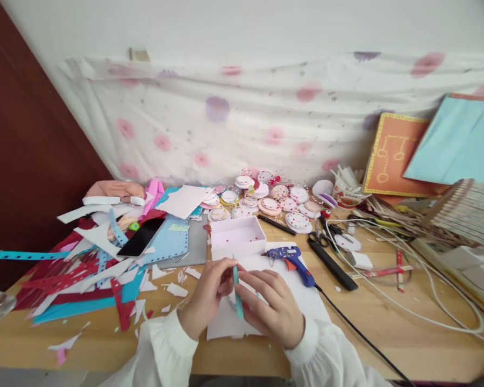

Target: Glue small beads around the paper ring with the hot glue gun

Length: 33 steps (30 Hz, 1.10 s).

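Both hands meet over a white sheet [312, 295] near the table's front edge. My left hand [210, 293] pinches the upper end of a thin teal piece [237, 295], seen nearly edge-on. The fingers of my right hand [272, 306] press on the piece's right side. Just beyond the hands stands an open pale pink box [237, 236] with a few small red dots inside. A blue glue gun [292, 258] lies right of the box, its black cord running to the front right.
Paper scraps [84, 279] and a phone [141, 237] cover the left. Decorated round pieces [298, 222] cluster behind the box. A black pen [276, 224], scissors [318, 236], a long black object [331, 263] and looping white cable [439, 290] lie right. Orange and blue boards [463, 140] lean behind.
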Motion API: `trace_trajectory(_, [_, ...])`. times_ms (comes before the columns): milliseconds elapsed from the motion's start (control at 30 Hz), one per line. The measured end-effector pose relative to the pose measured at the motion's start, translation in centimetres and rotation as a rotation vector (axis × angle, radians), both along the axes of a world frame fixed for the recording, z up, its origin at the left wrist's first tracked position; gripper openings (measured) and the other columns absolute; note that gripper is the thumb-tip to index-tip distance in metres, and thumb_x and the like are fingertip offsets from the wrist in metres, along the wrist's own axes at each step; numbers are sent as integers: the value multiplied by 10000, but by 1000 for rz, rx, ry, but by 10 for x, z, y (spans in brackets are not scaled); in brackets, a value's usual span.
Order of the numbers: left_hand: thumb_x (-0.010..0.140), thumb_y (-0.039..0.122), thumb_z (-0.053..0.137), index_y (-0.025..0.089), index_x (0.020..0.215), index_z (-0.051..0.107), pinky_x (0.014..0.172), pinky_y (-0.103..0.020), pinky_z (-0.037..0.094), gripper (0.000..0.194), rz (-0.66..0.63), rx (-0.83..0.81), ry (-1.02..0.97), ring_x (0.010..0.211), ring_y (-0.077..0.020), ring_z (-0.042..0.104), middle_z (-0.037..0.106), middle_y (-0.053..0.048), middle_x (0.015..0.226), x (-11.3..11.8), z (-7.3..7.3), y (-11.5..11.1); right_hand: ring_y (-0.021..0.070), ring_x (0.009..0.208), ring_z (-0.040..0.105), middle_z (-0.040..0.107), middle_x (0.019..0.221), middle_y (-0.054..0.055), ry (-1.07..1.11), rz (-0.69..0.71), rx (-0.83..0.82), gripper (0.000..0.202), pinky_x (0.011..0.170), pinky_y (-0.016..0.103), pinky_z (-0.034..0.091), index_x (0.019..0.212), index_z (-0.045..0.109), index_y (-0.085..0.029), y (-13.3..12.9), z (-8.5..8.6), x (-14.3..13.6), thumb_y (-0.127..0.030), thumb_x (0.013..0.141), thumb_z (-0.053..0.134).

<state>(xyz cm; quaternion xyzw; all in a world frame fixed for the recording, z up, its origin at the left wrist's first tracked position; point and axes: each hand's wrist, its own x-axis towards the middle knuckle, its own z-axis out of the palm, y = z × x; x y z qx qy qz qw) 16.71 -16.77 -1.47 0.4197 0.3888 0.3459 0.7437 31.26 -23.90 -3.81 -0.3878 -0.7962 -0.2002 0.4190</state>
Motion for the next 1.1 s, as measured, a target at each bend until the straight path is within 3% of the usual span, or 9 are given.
trace_trajectory(133, [634, 321, 651, 170, 511, 422, 413, -205, 119, 301, 50, -46, -21, 401, -32, 194, 266, 96, 451, 10, 5, -10, 192, 953, 628, 714, 1021, 95, -18, 59, -17, 279, 793, 341, 537, 1173, 580, -174, 13, 6, 0, -128, 920, 471])
trace_trajectory(200, [652, 317, 636, 180, 507, 391, 421, -219, 107, 315, 12, -52, -26, 400, -36, 173, 246, 101, 441, 15, 6, -12, 191, 926, 632, 712, 1022, 86, -9, 72, -13, 283, 794, 352, 535, 1172, 583, -188, 15, 3, 5, -120, 928, 458])
trace_trajectory(267, [691, 347, 611, 183, 503, 401, 424, -235, 109, 326, -62, -14, 3, 394, -45, 170, 258, 96, 425, 17, 8, -13, 181, 842, 637, 716, 937, 68, 64, 42, -2, 275, 753, 346, 533, 1150, 591, -204, 15, -2, 11, -109, 913, 488])
trace_trajectory(367, [791, 430, 498, 163, 516, 523, 439, -253, 175, 385, -163, 175, 170, 396, -76, 251, 332, 60, 408, 15, 8, -11, 167, 730, 616, 683, 789, 39, 348, -101, -25, 210, 675, 323, 515, 1051, 612, -211, 16, -8, 20, -106, 879, 555])
trace_trajectory(467, [816, 389, 462, 154, 538, 568, 496, -257, 254, 379, -104, 435, 417, 467, -111, 366, 365, 41, 452, 4, -3, -2, 176, 739, 618, 662, 795, 41, 616, -216, -138, 86, 672, 328, 508, 927, 619, -208, 23, -17, 30, -165, 888, 556])
trace_trajectory(567, [786, 308, 478, 182, 493, 403, 520, -253, 249, 327, -60, 576, 566, 516, -114, 360, 333, 45, 493, -9, -25, 10, 178, 741, 626, 658, 800, 43, 714, -229, -246, 82, 666, 317, 511, 873, 605, -202, 35, -28, 34, -221, 904, 531])
trace_trajectory(667, [760, 259, 497, 181, 509, 377, 529, -248, 247, 288, -174, 614, 601, 535, -110, 351, 344, 46, 511, -17, -45, 19, 169, 713, 628, 661, 793, 40, 749, -186, -319, 86, 644, 297, 509, 878, 597, -197, 43, -41, 29, -232, 908, 524])
trace_trajectory(800, [730, 205, 501, 164, 557, 444, 512, -230, 245, 186, -362, 608, 590, 535, -101, 350, 380, 46, 536, -14, -53, 28, 176, 729, 640, 663, 805, 46, 829, -147, -401, 83, 646, 295, 515, 891, 593, -196, 45, -53, 21, -237, 911, 524])
trace_trajectory(1100, [705, 188, 475, 163, 545, 442, 493, -224, 241, 165, -326, 592, 523, 515, -94, 329, 370, 44, 520, -6, -71, 45, 165, 732, 627, 644, 811, 33, 850, -119, -498, 80, 628, 275, 506, 911, 586, -219, 39, -58, 24, -168, 897, 526])
